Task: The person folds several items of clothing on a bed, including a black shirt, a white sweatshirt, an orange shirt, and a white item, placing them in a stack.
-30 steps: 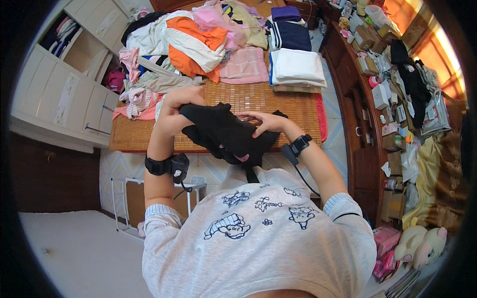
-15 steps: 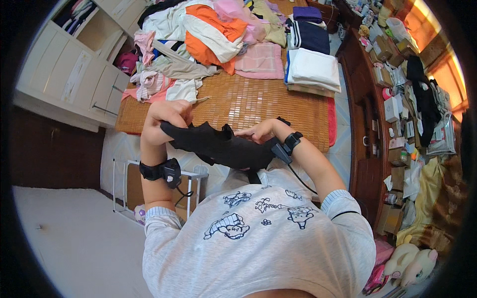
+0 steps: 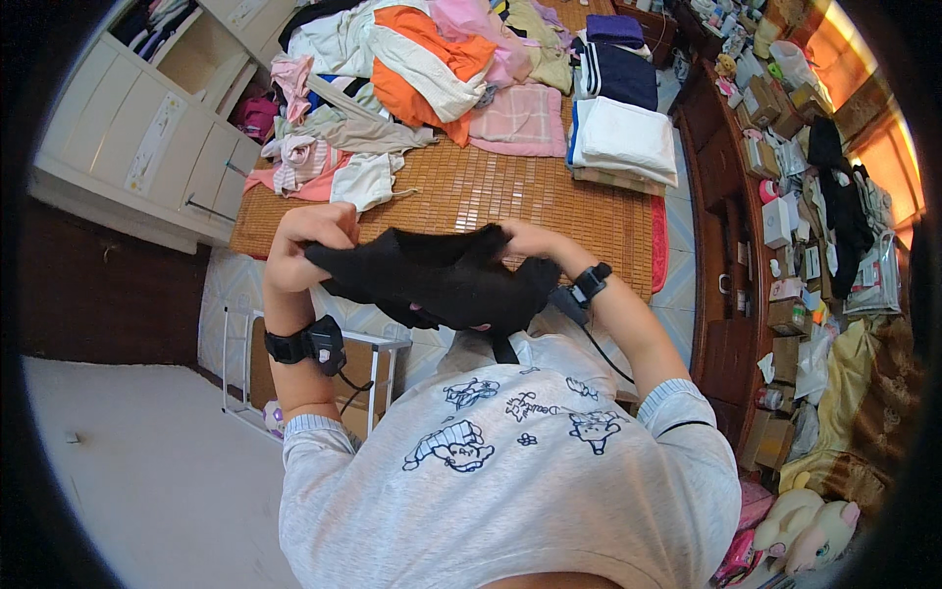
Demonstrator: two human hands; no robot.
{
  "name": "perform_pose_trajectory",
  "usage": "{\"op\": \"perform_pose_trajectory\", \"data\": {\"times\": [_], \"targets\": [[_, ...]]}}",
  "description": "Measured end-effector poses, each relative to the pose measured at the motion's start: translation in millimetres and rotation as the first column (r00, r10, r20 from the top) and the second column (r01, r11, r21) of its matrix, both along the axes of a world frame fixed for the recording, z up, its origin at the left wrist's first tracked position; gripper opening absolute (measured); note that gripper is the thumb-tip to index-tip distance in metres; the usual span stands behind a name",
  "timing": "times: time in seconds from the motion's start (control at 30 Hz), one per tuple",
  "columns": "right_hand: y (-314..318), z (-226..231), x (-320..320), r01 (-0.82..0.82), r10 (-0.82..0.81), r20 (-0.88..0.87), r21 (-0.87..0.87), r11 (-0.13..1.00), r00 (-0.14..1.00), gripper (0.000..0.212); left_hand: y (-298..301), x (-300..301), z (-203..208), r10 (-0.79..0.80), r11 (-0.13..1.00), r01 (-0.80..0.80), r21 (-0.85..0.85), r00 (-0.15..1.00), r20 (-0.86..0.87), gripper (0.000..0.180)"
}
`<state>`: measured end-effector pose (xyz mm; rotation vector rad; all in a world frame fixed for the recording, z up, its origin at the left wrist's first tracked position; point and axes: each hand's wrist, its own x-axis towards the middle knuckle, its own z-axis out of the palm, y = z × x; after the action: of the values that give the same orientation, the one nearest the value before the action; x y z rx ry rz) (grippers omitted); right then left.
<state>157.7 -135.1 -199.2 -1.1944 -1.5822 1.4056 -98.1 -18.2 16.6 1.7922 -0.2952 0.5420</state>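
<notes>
Between my two hands a black garment (image 3: 432,280) is stretched out in front of my body, just off the near edge of the bed; its exact kind I cannot make out. My left hand (image 3: 312,240) is closed on its left end. At its upper right edge my right hand (image 3: 525,240) grips the cloth, the fingertips partly hidden by it. The top edge of the cloth gapes, like an opening. Beyond it lies the bamboo-matted bed (image 3: 491,196), with a white garment with a drawstring (image 3: 365,182) closest to my left hand.
A heap of loose clothes (image 3: 422,74) covers the far left of the bed. Folded stacks (image 3: 623,137) stand at its right. White cabinets (image 3: 128,137) are on the left, a cluttered wooden desk (image 3: 721,245) on the right. A white-framed stool (image 3: 378,363) stands by my left forearm.
My right hand has risen to the garment's upper edge, and the cloth is spread wider with its opening showing. My left hand has shifted slightly left, still gripping its end.
</notes>
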Motion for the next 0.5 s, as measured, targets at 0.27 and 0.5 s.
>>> {"op": "perform_pose_trajectory", "data": {"times": [0.27, 0.5], "targets": [[-38, 34, 115, 0.672, -0.724, 0.016, 0.357, 0.648, 0.69, 0.024, 18, 14, -2, 0.574, 0.819, -0.534, 0.211, 0.774, -0.267, 0.025], [-68, 167, 141, 0.534, -0.913, 0.167, 0.766, 0.358, 0.373, 0.02, 86, 41, -15, 0.792, 0.505, -0.686, 0.523, 0.61, 0.035, 0.024]]}}
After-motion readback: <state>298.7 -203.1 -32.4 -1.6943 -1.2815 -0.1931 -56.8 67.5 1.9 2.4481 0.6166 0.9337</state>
